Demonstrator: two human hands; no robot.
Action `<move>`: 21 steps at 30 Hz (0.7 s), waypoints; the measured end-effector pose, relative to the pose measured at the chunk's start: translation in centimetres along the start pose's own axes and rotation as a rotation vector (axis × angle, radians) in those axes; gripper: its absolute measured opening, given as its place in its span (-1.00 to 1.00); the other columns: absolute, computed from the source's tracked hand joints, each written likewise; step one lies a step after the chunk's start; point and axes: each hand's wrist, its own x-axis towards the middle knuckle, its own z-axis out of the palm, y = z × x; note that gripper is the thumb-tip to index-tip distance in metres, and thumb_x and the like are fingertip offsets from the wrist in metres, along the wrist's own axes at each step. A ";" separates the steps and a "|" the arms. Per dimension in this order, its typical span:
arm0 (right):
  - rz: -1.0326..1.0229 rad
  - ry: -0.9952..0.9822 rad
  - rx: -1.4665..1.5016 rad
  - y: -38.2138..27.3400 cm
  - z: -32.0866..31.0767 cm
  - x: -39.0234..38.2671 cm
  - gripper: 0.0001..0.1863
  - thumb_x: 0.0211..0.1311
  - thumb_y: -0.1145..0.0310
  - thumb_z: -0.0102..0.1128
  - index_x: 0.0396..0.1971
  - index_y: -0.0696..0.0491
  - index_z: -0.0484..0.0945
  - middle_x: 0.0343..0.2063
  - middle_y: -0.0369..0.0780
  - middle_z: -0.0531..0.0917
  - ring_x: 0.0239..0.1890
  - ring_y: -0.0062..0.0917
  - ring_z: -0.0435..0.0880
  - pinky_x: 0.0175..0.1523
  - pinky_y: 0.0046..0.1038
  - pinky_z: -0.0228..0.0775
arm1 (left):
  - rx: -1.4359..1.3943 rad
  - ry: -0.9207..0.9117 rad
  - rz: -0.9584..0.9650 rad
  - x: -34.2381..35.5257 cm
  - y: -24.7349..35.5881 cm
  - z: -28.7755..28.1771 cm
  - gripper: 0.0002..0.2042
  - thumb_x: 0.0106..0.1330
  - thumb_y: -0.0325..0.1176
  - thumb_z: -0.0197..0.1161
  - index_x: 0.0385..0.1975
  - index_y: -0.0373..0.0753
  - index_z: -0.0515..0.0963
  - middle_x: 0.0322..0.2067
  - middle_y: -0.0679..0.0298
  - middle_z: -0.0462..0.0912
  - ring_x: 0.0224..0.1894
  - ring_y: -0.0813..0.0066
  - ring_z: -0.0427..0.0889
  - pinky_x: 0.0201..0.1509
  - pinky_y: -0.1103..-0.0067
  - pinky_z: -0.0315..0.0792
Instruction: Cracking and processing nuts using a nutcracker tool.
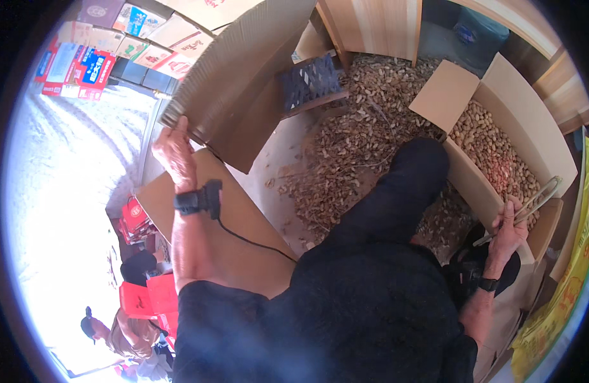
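Observation:
My left hand (174,152) pinches the edge of a large brown cardboard flap (243,70), which stands tilted at the upper left. Below that arm lies another cardboard panel (243,230). On the right, my right hand (508,236) is closed around a pale, bent, tong-like tool (542,199), whose looped end sticks out past the fingers. That hand is at the near end of an open cardboard box (473,169). Brown nuts in their shells (489,143), reddish in one patch, fill the box.
Loose shells (345,159) cover the floor around my leg. A dark slatted crate (310,83) stands beyond the flap. Wooden panels (377,25) line the back; a yellow printed sack (562,300) lies far right. Stacked cartons (141,38) and another person (125,332) are at left.

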 end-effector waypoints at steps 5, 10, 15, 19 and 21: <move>0.006 -0.005 0.040 0.9 0.7 -0.5 -0.81 0.23 0.34 0.12 -0.20 0.08 0.53 -0.58 -0.37 0.52 -0.69 -0.81 0.35 -0.63 -0.79 0.08 | -0.177 0.066 -0.090 -3.1 -1.8 2.1 -0.69 0.10 -0.41 0.29 -0.79 -0.24 0.32 -0.84 0.38 0.27 -0.84 0.66 0.20 -0.77 0.69 0.07; -0.014 -0.063 0.033 1.0 1.0 -0.8 -0.80 0.23 0.33 0.12 -0.21 0.09 0.53 -0.57 -0.35 0.55 -0.70 -0.80 0.36 -0.66 -0.80 0.08 | -0.249 0.038 -0.084 -4.2 -3.5 2.1 -0.68 0.09 -0.41 0.29 -0.79 -0.20 0.29 -0.84 0.38 0.26 -0.83 0.66 0.20 -0.77 0.69 0.06; 0.008 -0.035 0.020 0.6 1.1 -1.4 -0.80 0.22 0.33 0.13 -0.21 0.08 0.54 -0.57 -0.36 0.55 -0.71 -0.80 0.36 -0.66 -0.80 0.07 | -0.244 0.069 -0.112 -7.1 -2.2 3.5 -0.72 0.13 -0.46 0.22 -0.76 -0.19 0.30 -0.84 0.44 0.25 -0.81 0.75 0.17 -0.76 0.74 0.02; -0.011 -0.018 0.022 0.1 1.0 -1.5 -0.80 0.22 0.33 0.12 -0.20 0.07 0.54 -0.59 -0.36 0.54 -0.71 -0.80 0.36 -0.65 -0.80 0.07 | -0.374 0.098 -0.207 -8.3 -3.1 4.4 -0.76 0.15 -0.47 0.21 -0.71 -0.17 0.33 -0.80 0.48 0.23 -0.79 0.79 0.13 -0.76 0.75 -0.04; -0.001 -0.007 0.037 0.0 0.8 -1.4 -0.81 0.23 0.33 0.12 -0.20 0.07 0.54 -0.59 -0.36 0.53 -0.71 -0.80 0.35 -0.66 -0.80 0.07 | -0.324 0.116 -0.219 -8.4 -2.4 4.4 -0.82 0.15 -0.46 0.21 -0.68 -0.24 0.42 -0.79 0.47 0.27 -0.77 0.75 0.14 -0.74 0.69 0.00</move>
